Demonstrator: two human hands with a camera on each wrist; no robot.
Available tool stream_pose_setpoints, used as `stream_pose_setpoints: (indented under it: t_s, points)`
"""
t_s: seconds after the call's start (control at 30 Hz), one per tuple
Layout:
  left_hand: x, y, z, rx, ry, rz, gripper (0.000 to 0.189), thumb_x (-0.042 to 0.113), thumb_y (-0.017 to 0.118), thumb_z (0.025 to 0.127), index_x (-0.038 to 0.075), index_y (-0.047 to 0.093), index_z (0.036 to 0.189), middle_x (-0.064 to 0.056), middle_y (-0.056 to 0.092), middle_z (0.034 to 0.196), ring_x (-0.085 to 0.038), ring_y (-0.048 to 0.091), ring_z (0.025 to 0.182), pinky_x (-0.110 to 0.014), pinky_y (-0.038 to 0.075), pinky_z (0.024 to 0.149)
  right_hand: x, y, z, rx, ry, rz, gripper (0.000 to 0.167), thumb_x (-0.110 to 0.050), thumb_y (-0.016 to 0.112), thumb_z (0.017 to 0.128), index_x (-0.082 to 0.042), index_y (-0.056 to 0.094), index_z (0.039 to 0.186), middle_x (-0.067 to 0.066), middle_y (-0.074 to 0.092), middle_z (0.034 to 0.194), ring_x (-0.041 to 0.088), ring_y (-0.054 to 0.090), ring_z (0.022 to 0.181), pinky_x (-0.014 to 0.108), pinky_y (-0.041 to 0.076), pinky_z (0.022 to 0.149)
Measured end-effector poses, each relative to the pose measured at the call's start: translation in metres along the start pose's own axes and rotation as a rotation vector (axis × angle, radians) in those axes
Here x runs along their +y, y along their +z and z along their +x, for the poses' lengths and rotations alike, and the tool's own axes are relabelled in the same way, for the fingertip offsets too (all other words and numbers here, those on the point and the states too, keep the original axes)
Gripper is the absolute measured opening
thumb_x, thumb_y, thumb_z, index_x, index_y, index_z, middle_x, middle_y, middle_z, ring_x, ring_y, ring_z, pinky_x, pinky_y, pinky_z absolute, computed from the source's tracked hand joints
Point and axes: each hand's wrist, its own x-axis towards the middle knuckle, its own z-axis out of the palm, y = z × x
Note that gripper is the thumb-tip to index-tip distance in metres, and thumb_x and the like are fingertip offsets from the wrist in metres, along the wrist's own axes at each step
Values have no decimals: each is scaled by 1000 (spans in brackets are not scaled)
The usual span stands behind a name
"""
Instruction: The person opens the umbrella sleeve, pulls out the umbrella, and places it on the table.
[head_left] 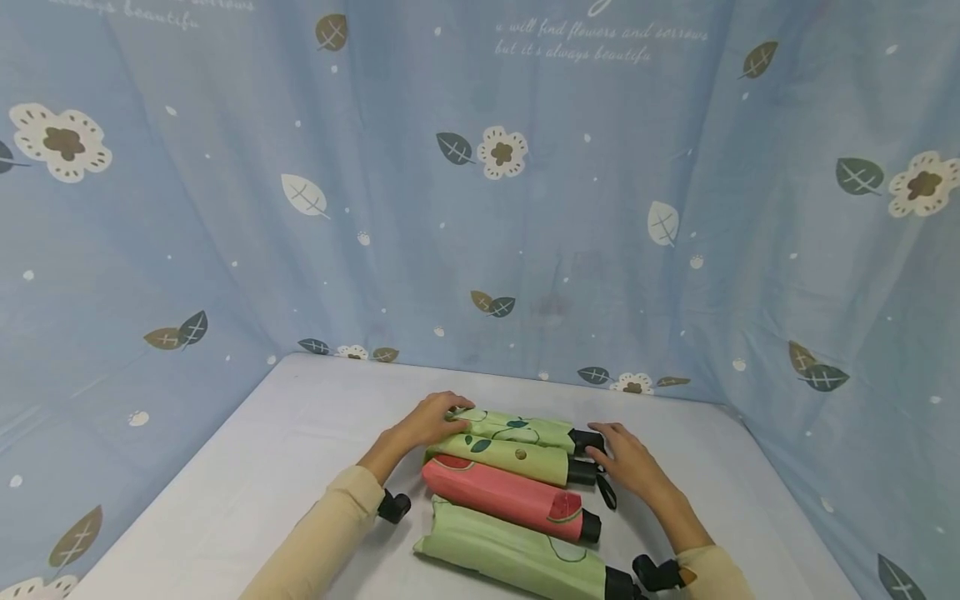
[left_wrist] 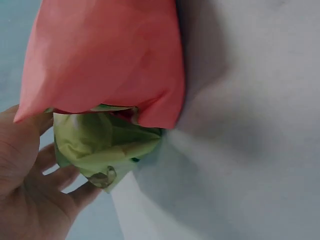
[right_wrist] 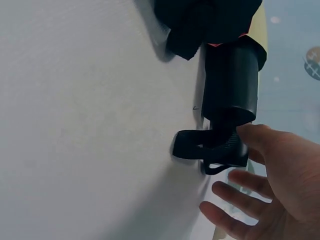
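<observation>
Head view: the farthest umbrella (head_left: 525, 428) lies alongside three folded umbrellas (head_left: 501, 493) on the white table (head_left: 337, 400). The left hand (head_left: 432, 419), fingers spread, flanks its fabric end; the right hand (head_left: 632, 461), also spread, flanks its black handle (head_left: 589, 442), presumably to steady both ends.

Left sleeve (head_left: 315, 542): pale beige, plain, creased along the forearm; ends in a cuff just short of the wrist.
Right sleeve (head_left: 716, 573): same pale beige, cut off by the lower picture edge.
Left wrist camera (head_left: 394, 506): black, compact, rounded; juts out beside the cuff.
Right wrist camera (head_left: 656, 573): black, round-ended; borders a small brownish patch at the sleeve.
Hands: bare.
</observation>
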Motion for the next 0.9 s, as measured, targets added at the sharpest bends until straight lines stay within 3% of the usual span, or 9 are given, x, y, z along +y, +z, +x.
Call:
stream_pose_setpoints:
  t_s: [0.37,0.7,0.8,0.9]
  points:
    - [7,-9,13,-148,-1,-8,31,12,64,95,4,67,124,-13,69,122,-30,63,115,-47,49,97,-8,-5,8,-47,-53,25,37,-15,66,93,-2,63,127,19,65,119,39,61,112,57,47,94]
    - [7,-11,22,-179,29,22,32,8,61,96,2,64,128,-14,66,127,-32,60,120,-46,49,97,-7,-7,17,-128,-37,28,39,-15,70,90,0,63,126,19,67,121,38,62,114,54,48,95]
    - [11,-11,26,-205,22,23,35,5,59,96,2,62,131,-14,63,132,-30,62,113,-42,50,90,-5,-7,19,-160,-32,15,41,-18,69,91,-1,63,128,19,67,123,38,62,115,53,49,94]
    - [16,-13,31,-249,-6,51,36,8,64,94,7,63,130,-11,63,133,-29,60,115,-43,48,93,-3,-8,21,-187,-24,10,42,-19,68,92,-1,62,129,19,67,124,39,62,114,54,49,93]
